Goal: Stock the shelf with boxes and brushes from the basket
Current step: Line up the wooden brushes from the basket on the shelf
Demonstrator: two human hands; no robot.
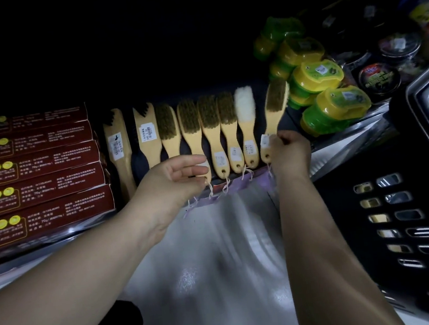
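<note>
— Why so?
— My right hand (291, 151) pinches the pale wooden brown-bristled brush (275, 118) by its handle, at the row's end on the metal shelf (345, 144), to straighten it. My left hand (180, 174), half open, meets another brush (193, 135); grip unclear.

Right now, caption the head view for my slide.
Right hand holds a tilted wooden brush at the brush row's end; left hand by another handle.

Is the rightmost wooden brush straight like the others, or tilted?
Tilted: the brown-bristled wooden brush leans right, handle pinched by the right hand.
</note>
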